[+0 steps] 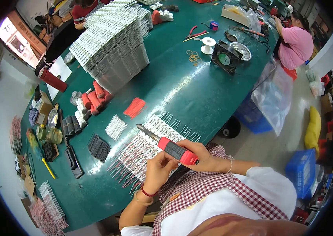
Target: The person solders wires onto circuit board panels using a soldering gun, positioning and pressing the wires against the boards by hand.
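Right hand (pixel 204 157) is curled around a chunky red-and-black plastic hand tool (pixel 173 149); left hand (pixel 158 171) is bunched right beside it, can't tell if gripping. Tool's over a flat white sheet of wired boards (pixel 141 151), long axis and slim dark metal tip (pixel 148 132) aimed forward-left. Beyond, skinny red wires (pixel 135 107), glossy green worktop (pixel 209 106).

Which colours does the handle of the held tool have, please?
The handle is red with a blackish middle part, best seen in the head view.

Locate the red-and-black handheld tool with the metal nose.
Head view, just below centre: the tool is in the right hand, its metal nose above the white wire-fringed panel.
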Tool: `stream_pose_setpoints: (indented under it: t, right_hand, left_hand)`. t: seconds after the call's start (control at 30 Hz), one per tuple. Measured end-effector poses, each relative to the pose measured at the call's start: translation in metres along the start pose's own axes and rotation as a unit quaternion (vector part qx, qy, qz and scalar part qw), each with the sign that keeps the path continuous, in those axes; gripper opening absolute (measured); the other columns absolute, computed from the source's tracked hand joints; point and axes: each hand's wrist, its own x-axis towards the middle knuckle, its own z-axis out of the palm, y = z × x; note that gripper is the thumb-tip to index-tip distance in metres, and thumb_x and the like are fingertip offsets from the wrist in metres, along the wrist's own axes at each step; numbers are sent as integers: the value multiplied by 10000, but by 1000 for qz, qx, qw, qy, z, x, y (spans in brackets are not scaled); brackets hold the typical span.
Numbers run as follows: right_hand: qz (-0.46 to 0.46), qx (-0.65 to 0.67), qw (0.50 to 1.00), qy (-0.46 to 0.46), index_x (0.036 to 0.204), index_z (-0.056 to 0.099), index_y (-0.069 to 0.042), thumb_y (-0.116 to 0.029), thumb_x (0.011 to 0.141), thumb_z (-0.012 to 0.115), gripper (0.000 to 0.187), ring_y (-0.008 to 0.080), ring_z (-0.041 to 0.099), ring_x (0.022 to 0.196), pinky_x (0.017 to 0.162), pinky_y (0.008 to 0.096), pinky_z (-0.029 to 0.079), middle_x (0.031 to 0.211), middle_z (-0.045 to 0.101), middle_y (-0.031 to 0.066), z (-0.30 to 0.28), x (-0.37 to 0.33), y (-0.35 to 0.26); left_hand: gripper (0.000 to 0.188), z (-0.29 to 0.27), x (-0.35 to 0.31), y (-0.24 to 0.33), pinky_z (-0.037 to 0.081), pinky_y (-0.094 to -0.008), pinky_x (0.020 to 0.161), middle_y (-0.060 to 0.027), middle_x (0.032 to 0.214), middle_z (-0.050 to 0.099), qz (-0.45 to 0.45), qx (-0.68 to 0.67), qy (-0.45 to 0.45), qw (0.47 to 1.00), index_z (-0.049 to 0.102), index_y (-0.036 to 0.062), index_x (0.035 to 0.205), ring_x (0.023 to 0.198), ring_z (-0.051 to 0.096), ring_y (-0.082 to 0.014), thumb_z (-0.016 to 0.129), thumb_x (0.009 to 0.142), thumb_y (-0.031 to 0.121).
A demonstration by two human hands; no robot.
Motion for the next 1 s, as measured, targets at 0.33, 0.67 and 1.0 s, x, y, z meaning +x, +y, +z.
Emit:
stream_pose_setpoints:
  t: [0.33, 0.67, 1.0]
  right_hand:
    - [29, -29, 999, 21, 1182, 517, -14, 17, 689, 738, 541, 303, 654, 939, 778, 351, 520, 1042, 627, 164, 6, -1, 5]
    - [16, -12, 999, 40, 1182, 521, -11, 15, 705, 725, 520, 269, 661, 925, 771, 327, 513, 1017, 624, 162, 6, -5, 9]
    - [181, 173, 967, 50, 1065, 594, -8, -107, 831, 746, 296, 62, 582, 831, 788, 246, 497, 877, 629, -3, 1, -8, 16]
  left_hand:
    - [94, 0, -4, 3, 529, -261, 599, -145, 715, 683, 47, 152, 33, 987, 635, -72, 875, 655, 690, -171, 656, 849, 16]
    - [67, 4, -9, 3, 530, -285, 591, -153, 727, 686, 58, 180, 41, 981, 680, -31, 878, 664, 704, -222, 666, 830, 14]
    - [59, 7, -7, 11, 496, -301, 587, -135, 737, 673, 150, 203, 59, 966, 688, -17, 858, 635, 657, -230, 663, 820, 20]
